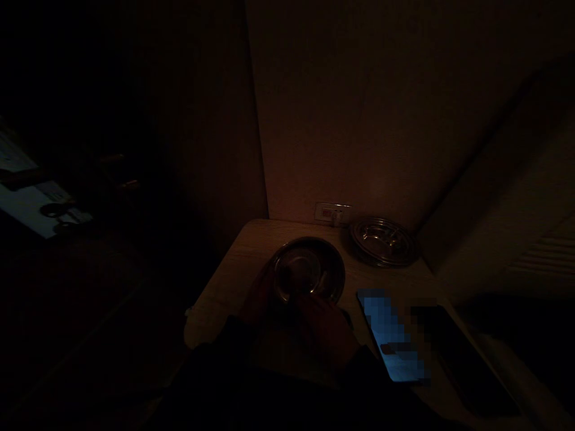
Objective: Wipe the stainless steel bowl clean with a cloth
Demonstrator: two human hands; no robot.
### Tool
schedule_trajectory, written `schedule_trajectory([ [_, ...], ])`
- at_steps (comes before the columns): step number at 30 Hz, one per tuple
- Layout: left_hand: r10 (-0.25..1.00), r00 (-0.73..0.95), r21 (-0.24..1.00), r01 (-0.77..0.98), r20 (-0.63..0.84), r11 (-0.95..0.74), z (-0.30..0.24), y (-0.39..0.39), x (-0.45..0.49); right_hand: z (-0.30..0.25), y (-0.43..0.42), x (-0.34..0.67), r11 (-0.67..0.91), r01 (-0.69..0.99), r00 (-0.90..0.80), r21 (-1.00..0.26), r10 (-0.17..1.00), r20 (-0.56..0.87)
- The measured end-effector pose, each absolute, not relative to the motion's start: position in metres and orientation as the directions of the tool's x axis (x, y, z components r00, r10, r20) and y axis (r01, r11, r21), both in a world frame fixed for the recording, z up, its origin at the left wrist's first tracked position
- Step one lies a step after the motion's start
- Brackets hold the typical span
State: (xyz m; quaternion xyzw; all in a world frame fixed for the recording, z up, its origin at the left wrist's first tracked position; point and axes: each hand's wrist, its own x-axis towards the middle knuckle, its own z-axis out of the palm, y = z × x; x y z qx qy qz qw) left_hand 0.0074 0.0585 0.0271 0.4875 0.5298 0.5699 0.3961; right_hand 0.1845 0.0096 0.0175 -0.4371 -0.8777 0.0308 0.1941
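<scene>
The room is very dark. A round steel bowl [309,272] stands on a pale small table [233,275]. My left hand [257,298] curls around the bowl's left rim. On the bowl's near side my right hand [327,328] rests with its fingers bent against the rim. Both hands appear to grip the bowl, though the darkness hides the fingertips.
A second steel plate [383,241] lies at the table's back right, below a wall socket [333,212]. A lit phone screen [392,338] lies at the table's right front, beside a dark flat object [462,353]. Walls close the corner behind.
</scene>
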Motion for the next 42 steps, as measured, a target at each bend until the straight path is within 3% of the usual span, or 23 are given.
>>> schedule_trajectory([
  [6,0.965,-0.225,0.989,-0.023,0.135,-0.144,0.010,0.085,-0.002,0.010,0.023,0.189,0.712,0.671,-0.565,-0.210,0.673,0.476],
  [17,0.973,-0.230,0.961,-0.274,-0.037,-0.028,0.012,0.084,0.001,0.010,0.019,0.192,0.712,0.690,-0.554,-0.131,0.636,0.537],
  [24,0.972,-0.233,0.959,-0.277,-0.009,-0.057,0.008,0.083,0.002,0.013,0.019,0.193,0.716,0.682,-0.545,-0.152,0.635,0.548],
  [29,0.978,-0.204,0.918,-0.378,0.046,-0.122,0.010,0.079,-0.001,0.016,0.017,0.194,0.752,0.633,-0.554,-0.182,0.605,0.572],
  [42,0.954,-0.219,0.977,0.113,0.203,-0.182,-0.011,0.071,-0.006,0.029,-0.004,0.188,0.787,0.611,-0.681,-0.088,0.579,0.449],
])
